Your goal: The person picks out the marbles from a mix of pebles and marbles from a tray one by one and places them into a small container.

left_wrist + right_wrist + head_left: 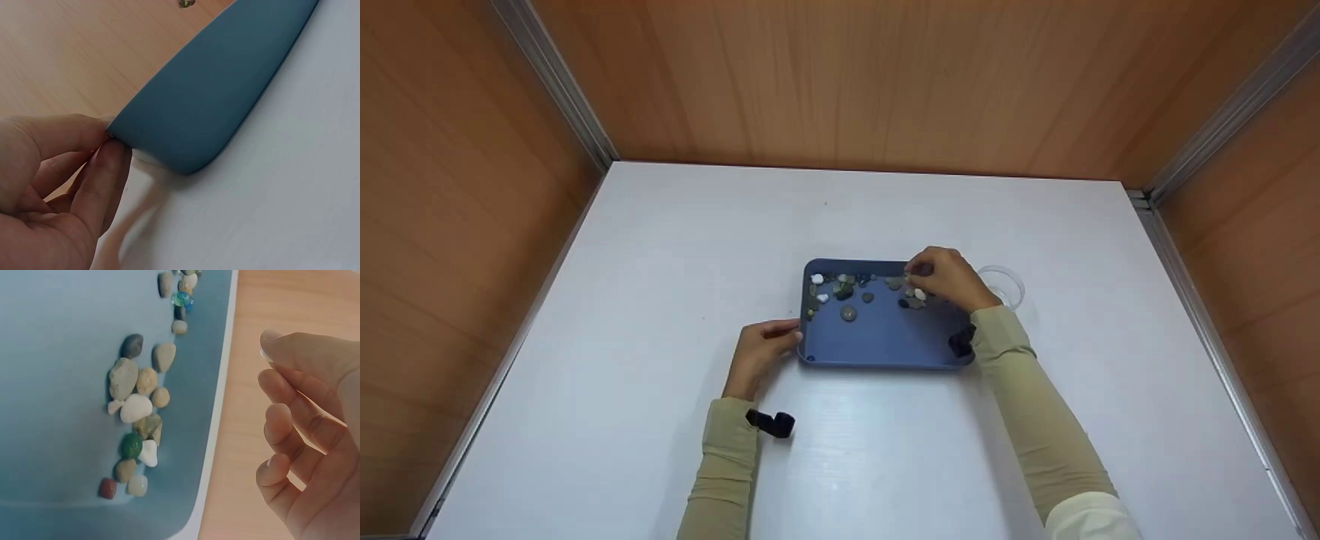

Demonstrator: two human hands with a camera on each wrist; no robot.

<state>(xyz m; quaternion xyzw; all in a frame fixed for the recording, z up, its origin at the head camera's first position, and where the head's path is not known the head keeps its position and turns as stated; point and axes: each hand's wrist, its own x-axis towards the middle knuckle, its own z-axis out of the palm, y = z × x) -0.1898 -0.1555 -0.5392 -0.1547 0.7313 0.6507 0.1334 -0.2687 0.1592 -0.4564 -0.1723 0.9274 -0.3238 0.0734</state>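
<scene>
A shallow blue tray [877, 341] lies on the white table, with several small stones scattered toward its far side. My left hand [761, 352] pinches the tray's rim at the left, thumb and fingertips meeting at the edge in the left wrist view. Over the tray's far right part is my right hand [952, 279], fingers loosely bent and nothing showing between them in the right wrist view. Closest to it is a cluster with a white stone [136, 408], a glossy green stone [131, 445], a reddish stone [108, 488] and a dark grey stone [133, 346].
Just right of the tray stands a clear round container [1003, 268], partly behind the right wrist. Wood-grain panels [840, 90] wall in the table [697, 247] at the back and sides. A larger round stone [848, 313] lies nearer the tray's middle.
</scene>
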